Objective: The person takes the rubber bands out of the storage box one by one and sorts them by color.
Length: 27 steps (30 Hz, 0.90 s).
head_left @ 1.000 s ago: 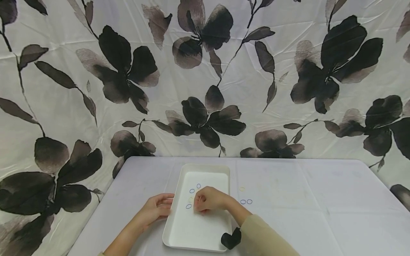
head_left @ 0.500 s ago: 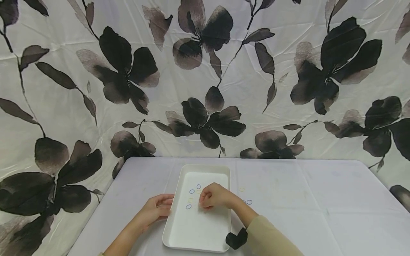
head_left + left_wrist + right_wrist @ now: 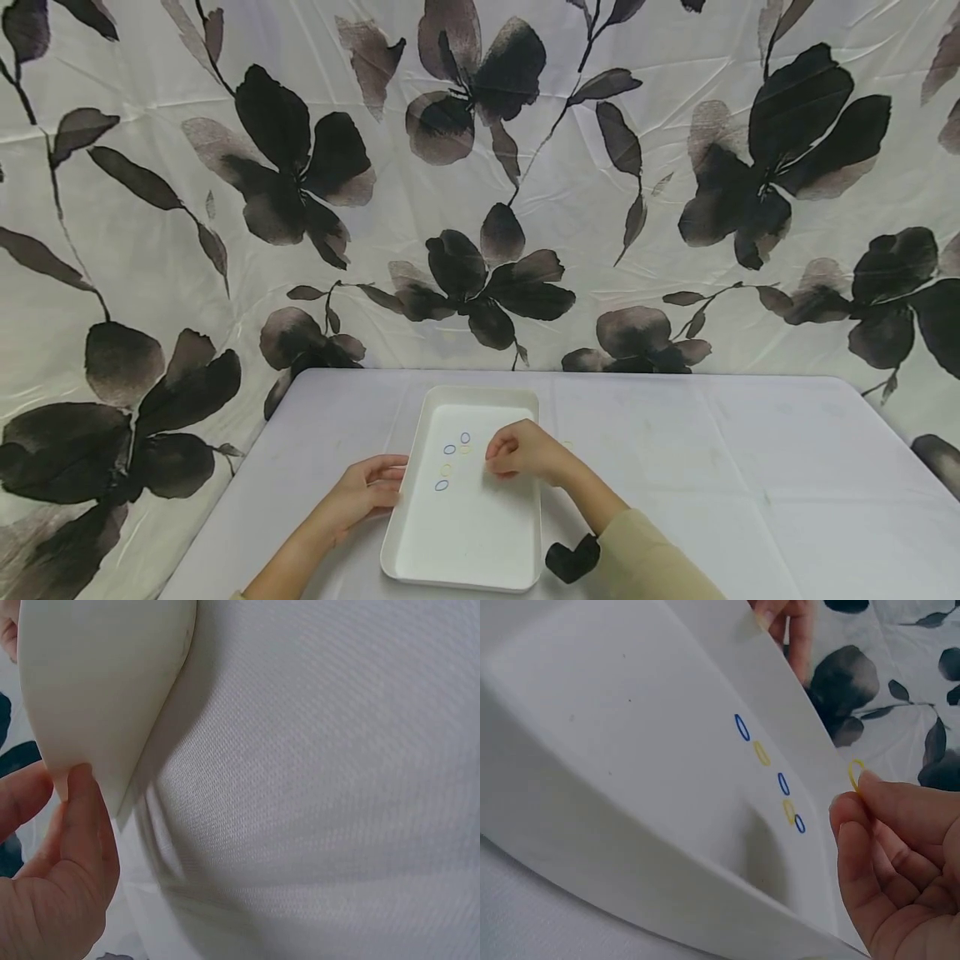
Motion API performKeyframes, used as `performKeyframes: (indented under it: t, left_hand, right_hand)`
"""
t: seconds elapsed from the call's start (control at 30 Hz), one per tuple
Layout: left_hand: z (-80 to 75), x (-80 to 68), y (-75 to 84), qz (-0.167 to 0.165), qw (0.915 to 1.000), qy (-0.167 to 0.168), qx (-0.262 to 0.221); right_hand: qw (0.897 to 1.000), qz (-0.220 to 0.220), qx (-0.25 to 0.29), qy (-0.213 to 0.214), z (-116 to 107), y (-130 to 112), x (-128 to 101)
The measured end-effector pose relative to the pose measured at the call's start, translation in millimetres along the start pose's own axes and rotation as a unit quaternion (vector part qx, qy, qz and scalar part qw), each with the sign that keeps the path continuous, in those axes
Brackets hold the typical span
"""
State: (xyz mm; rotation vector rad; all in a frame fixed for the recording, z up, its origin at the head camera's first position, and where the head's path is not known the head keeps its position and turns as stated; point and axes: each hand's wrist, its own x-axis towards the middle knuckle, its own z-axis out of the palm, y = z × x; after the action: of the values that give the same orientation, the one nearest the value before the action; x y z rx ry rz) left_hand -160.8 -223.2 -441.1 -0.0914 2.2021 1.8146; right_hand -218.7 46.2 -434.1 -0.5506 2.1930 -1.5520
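My left hand [image 3: 367, 493] grips the left rim of a shallow white tray [image 3: 459, 533]. In the left wrist view the thumb and fingers lie on either side of the tray's wall. My right hand [image 3: 522, 450] is over the right half of the tray, thumb and index fingertip pinching a small thin yellow rubber band [image 3: 853, 774]. Inside the tray, several more bands form an uneven line: a blue band [image 3: 741, 727], a yellow band [image 3: 761, 753], another blue band [image 3: 783, 784], then a yellow one and a blue one close together.
The tray stands on a table with a white cloth [image 3: 697, 483]. Right of the tray, a yellow band [image 3: 567, 445] shows partly behind my right wrist. A black strap piece [image 3: 573, 558] hangs by the right sleeve. Behind the table is a floral curtain [image 3: 480, 183].
My right hand has moved right and slightly back, away from the line of bands, uncovering a yellow one. Its forearm now hides the two blue bands beside the tray. The left hand stays put.
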Motion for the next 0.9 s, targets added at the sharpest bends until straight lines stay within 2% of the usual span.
performKeyframes:
  t: [0.67,0.9]
  left_hand:
    - [-0.2,0.6,-2.0,-0.002,1.0,0.008,0.006]
    - [-0.6,0.5,-2.3,-0.001,1.0,0.006,0.007]
  right_hand:
    - [0.999,-0.002,0.015,0.046,-32.5,4.3,-16.3]
    - [0.997,0.01,0.017,0.069,-46.5,7.9,-21.6]
